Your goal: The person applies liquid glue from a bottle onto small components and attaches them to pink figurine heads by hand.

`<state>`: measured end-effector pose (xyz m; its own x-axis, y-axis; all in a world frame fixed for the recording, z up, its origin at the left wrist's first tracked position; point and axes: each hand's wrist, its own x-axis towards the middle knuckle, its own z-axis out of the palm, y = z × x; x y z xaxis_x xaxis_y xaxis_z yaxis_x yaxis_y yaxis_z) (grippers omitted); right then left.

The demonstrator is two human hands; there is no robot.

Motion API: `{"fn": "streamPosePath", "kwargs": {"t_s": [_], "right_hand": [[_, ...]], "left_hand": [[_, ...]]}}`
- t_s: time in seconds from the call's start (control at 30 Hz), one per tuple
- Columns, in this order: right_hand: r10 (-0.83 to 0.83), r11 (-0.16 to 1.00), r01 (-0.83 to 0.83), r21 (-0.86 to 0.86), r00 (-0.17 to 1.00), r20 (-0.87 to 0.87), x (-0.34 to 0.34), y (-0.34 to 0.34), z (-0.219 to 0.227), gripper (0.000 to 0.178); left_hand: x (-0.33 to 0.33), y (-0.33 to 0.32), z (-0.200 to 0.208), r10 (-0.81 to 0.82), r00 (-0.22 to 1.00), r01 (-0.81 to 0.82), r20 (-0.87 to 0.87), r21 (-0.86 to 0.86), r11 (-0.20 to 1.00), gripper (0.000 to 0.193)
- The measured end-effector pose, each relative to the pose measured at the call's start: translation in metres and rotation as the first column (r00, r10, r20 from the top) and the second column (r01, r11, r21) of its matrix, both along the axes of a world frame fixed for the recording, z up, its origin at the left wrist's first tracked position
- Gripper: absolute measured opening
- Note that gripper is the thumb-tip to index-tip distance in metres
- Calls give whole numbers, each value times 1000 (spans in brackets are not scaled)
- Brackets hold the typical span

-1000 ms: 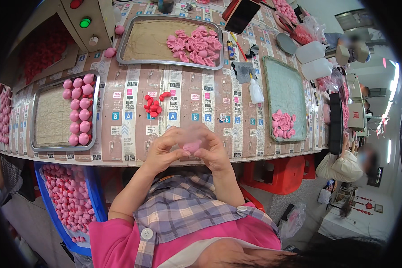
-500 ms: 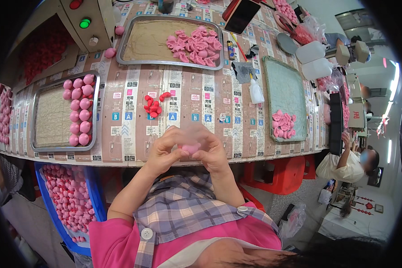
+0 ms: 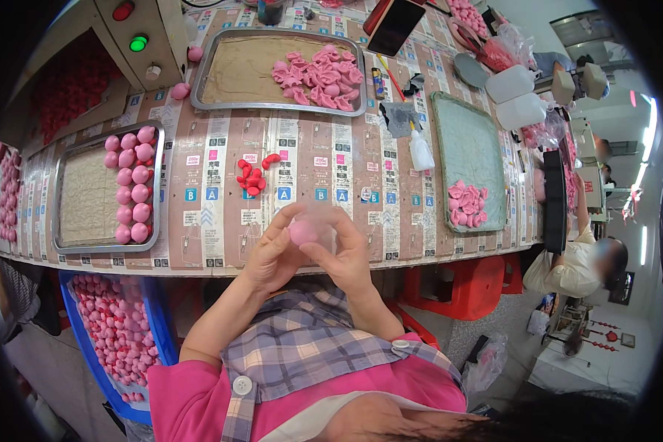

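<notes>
"What's on the bench point(image 3: 320, 140)?"

"A metal tray point(image 3: 236, 74) of pink pieces point(image 3: 313, 77) along its back."

"Next largest?"

"By the bench's near edge, the left hand point(image 3: 269, 256) has its grip closed on a pink ball point(image 3: 300, 231); the right hand point(image 3: 351, 259) thumbs it (fingertips blurred, can't tell that grip)."

"Smallest?"

"Red pieces point(image 3: 253, 180), mid-bench."

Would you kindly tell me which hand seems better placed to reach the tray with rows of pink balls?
Probably the left hand: it is nearer that tray, which lies off to the person's left, while the right hand is farther across. Both hands are at a pink ball, though.
</notes>
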<state>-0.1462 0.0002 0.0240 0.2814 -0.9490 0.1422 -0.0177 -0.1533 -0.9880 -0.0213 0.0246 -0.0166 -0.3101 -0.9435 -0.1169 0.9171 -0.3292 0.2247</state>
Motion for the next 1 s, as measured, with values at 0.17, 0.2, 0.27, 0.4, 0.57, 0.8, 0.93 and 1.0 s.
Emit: {"fn": "streamPosePath", "kwargs": {"t_s": [0.17,0.2,0.27,0.4,0.57,0.8,0.93,1.0], "right_hand": [[33,999,-34,-8,995,-96,2,0,11,29],[31,999,-34,-24,991,-128,3,1,13,29],[29,999,-36,-40,987,-157,5,2,14,28],[-15,993,-15,-113,967,-253,7,1,15,29],[-103,971,21,-240,938,-332,13,2,16,29],[-142,892,-29,-452,929,-341,11,-3,14,30],[-175,878,-9,-478,925,-338,11,-2,10,30],[-179,880,-18,-474,913,-366,12,-3,10,30]], "left_hand": [[3,-1,-6,-140,988,135,-67,-80,988,64],[1,-1,-10,-140,988,135,-66,-79,988,64],[-2,-1,-14,-158,964,132,-212,-132,983,63],[-8,-2,-2,-155,951,131,-266,-107,986,61],[-9,1,-10,-113,918,126,-381,11,992,57],[-8,7,-29,-196,890,184,-411,-69,981,49],[-6,7,-32,-155,894,188,-421,39,981,44],[-7,4,-20,-141,896,187,-421,68,980,43]]}}
